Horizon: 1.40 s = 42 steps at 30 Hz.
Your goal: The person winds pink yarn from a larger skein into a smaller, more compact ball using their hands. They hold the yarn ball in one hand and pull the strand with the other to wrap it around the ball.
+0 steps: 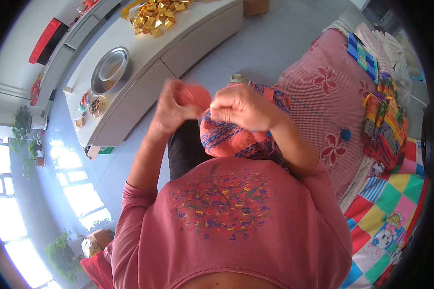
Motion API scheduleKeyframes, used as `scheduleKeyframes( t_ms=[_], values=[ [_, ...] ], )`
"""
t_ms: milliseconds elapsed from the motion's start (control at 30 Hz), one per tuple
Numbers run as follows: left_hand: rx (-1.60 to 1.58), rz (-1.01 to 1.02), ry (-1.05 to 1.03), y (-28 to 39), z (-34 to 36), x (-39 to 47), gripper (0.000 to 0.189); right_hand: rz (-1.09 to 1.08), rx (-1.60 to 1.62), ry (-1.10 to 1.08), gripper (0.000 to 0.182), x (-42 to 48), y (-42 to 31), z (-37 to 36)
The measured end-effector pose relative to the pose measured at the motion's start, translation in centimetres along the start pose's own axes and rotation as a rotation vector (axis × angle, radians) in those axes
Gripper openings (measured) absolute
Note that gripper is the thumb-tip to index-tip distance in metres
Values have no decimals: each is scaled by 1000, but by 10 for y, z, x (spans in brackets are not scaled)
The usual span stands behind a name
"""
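My left hand [171,108] holds a coral-coloured ball of yarn [194,97] between its thumb and fingers, blurred by motion. Close beside the ball, at its right, my right hand [238,108] has its fingers bent together; whether a strand lies between them is not clear. Below and behind the right hand, a knitted piece in coral and blue yarn [228,139] lies bunched on my lap. From its upper right a blue strand runs to a small ball of blue yarn [345,134] on the pink sofa cover [300,72].
A long white low table [144,54] stands ahead at the left, bearing a metal bowl [96,77], a small dish and gold folded-paper pieces [155,18]. Colourful knitted textiles [385,123] and a patchwork cloth [387,216] lie at the right. Potted plants stand far left.
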<state>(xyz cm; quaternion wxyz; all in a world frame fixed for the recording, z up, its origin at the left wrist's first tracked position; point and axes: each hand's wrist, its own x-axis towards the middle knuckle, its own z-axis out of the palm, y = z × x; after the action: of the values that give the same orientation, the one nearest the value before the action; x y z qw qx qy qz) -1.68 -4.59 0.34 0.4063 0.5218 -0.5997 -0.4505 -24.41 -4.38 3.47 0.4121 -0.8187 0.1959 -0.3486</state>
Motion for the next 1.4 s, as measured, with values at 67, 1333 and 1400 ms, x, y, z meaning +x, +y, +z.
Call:
scheduleKeyframes(
  t_ms=[67,1333,1400],
  values=[
    [-268,-144,-336,12,11,-16,62,190,294,-17,13,4,18,-15],
    [-916,-131,-451,15,15,-24,82,235,357,57,12,-5,49,-17],
    [-1275,-39,-359,25,2,-23,83,262,273,159,12,-15,60,-8]
  ],
)
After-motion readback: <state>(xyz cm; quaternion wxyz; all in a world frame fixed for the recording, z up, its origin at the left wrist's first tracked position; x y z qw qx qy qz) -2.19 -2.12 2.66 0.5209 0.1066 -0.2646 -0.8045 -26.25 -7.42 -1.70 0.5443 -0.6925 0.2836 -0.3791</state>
